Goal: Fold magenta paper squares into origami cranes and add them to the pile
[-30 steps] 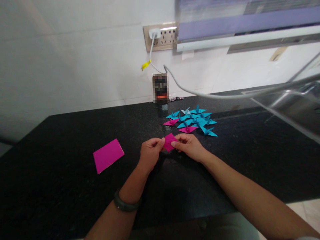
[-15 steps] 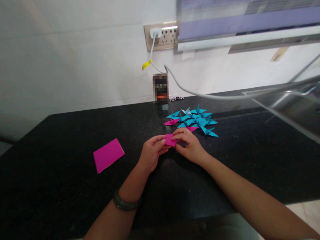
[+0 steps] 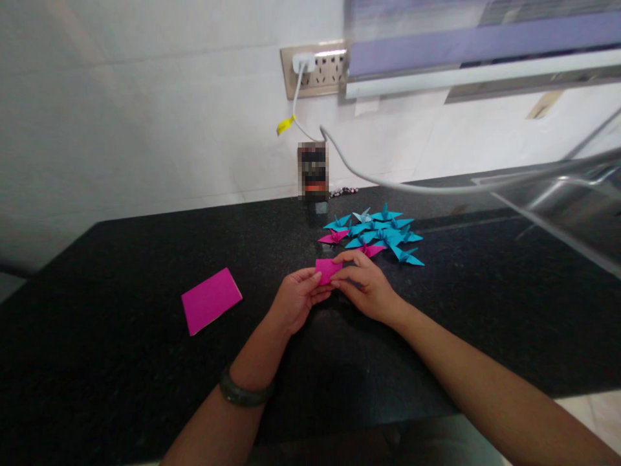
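Note:
Both hands meet over the black counter (image 3: 121, 388) and pinch a small folded magenta paper (image 3: 326, 268). My left hand (image 3: 295, 301) grips its left side with curled fingers. My right hand (image 3: 366, 288) holds the right side, thumb and forefinger pressed on the paper. Just beyond the hands lies a cluster of several folded paper cranes (image 3: 383, 233), mostly blue with a few magenta. A dark bracelet circles my left wrist.
A stack of magenta paper squares (image 3: 211, 301) lies flat to the left. A blurred small dark object (image 3: 313, 171) stands against the wall under a socket strip (image 3: 317, 68), with a white cable (image 3: 412, 186) running right. A metal rack (image 3: 567, 194) is at the right.
The magenta paper has been turned from a tilted diamond to a flatter rectangle. My right hand's fingers have shifted over its top edge; both hands moved slightly away from me.

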The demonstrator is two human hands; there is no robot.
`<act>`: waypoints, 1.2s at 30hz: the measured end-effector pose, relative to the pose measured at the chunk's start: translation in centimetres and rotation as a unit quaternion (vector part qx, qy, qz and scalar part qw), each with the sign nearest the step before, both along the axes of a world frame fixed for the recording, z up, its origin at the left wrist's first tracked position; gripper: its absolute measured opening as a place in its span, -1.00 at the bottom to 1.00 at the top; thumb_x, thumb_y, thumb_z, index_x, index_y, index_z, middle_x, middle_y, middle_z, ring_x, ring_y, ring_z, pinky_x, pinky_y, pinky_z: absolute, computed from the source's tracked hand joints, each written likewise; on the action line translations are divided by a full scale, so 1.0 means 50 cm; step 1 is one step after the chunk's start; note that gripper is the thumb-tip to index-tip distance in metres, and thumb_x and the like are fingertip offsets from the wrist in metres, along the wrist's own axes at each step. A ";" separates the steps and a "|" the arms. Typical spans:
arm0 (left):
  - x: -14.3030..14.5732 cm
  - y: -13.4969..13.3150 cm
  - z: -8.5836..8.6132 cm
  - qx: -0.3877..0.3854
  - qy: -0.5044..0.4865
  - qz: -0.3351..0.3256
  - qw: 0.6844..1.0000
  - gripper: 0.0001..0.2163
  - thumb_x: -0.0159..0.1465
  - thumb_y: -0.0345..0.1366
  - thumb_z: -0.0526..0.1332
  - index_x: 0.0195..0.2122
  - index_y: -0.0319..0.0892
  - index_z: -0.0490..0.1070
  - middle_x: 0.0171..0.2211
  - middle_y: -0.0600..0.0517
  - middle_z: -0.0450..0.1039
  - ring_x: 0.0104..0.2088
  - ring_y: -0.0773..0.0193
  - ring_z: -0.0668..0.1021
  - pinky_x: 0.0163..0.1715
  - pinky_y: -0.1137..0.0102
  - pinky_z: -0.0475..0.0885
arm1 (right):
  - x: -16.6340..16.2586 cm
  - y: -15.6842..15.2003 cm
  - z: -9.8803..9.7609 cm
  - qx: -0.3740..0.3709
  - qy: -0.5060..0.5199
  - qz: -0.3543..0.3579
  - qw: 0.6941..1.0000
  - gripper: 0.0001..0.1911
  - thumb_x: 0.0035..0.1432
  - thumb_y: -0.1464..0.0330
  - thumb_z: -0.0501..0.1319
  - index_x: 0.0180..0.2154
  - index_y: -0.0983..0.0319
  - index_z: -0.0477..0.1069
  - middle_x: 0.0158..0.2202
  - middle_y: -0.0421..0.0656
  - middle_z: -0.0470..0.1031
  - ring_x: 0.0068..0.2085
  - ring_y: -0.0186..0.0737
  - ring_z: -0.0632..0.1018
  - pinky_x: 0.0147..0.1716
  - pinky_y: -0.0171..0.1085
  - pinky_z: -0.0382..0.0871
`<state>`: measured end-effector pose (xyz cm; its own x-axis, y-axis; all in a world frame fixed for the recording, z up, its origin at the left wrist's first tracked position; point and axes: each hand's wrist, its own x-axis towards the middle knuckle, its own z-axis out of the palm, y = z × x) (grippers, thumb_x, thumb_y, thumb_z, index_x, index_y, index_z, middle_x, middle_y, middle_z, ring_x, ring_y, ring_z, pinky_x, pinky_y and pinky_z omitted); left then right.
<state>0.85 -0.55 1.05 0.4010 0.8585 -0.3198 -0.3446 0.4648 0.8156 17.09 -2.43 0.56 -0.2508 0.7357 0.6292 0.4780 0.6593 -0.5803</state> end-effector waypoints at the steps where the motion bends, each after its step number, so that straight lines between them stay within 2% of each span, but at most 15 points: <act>1: 0.001 -0.001 -0.001 0.010 0.005 -0.002 1.000 -0.86 0.05 -0.36 0.26 -0.35 -0.28 0.45 -0.47 -0.01 0.53 -0.49 0.37 0.54 -0.42 0.49 0.43 | -0.002 -0.001 0.001 -0.005 0.003 -0.008 1.000 -0.91 0.06 0.46 0.15 -0.38 0.22 0.42 -0.20 -0.08 0.32 -0.12 -0.22 0.38 -0.14 -0.19 0.32; 5: 0.004 -0.004 -0.007 0.065 0.045 0.000 0.997 -0.81 0.05 -0.31 0.27 -0.30 -0.27 0.47 -0.40 -0.03 0.54 -0.44 0.36 0.55 -0.40 0.50 0.42 | -0.006 -0.001 -0.001 -0.025 0.029 -0.066 0.997 -0.96 0.04 0.44 0.18 -0.42 0.24 0.40 -0.19 -0.06 0.31 -0.12 -0.19 0.38 -0.14 -0.16 0.31; 10: 0.005 -0.005 -0.011 0.100 0.068 -0.007 0.993 -0.74 0.06 -0.25 0.26 -0.21 -0.22 0.46 -0.27 -0.07 0.53 -0.34 0.30 0.56 -0.37 0.47 0.42 | -0.007 0.004 -0.007 -0.055 0.043 -0.081 0.994 -0.92 0.07 0.46 0.14 -0.46 0.23 0.36 -0.40 -0.15 0.37 -0.33 -0.29 0.41 -0.33 -0.27 0.32; 19: 0.013 -0.010 -0.003 0.163 0.125 -0.011 0.979 -0.63 -0.03 -0.28 0.32 -0.16 -0.24 0.44 -0.33 -0.05 0.54 -0.40 0.31 0.55 -0.42 0.48 0.41 | -0.011 0.004 -0.006 -0.058 0.067 -0.100 0.991 -0.89 0.03 0.46 0.17 -0.52 0.24 0.37 -0.44 -0.17 0.39 -0.36 -0.30 0.42 -0.36 -0.30 0.30; 29: 0.015 -0.012 -0.001 0.145 0.133 0.000 0.980 -0.70 0.03 -0.29 0.28 -0.19 -0.24 0.46 -0.40 -0.03 0.54 -0.41 0.30 0.56 -0.39 0.45 0.43 | -0.012 0.006 -0.009 -0.074 0.073 -0.110 0.989 -0.89 0.03 0.42 0.17 -0.52 0.23 0.39 -0.44 -0.16 0.41 -0.32 -0.26 0.44 -0.31 -0.26 0.32; 36: 0.016 -0.012 0.000 0.143 0.134 -0.012 0.981 -0.70 0.04 -0.32 0.27 -0.17 -0.22 0.45 -0.34 -0.04 0.54 -0.36 0.28 0.56 -0.40 0.47 0.43 | -0.013 0.009 -0.012 -0.109 0.106 -0.127 0.980 -0.89 0.01 0.41 0.19 -0.54 0.24 0.37 -0.47 -0.17 0.41 -0.39 -0.29 0.43 -0.35 -0.27 0.31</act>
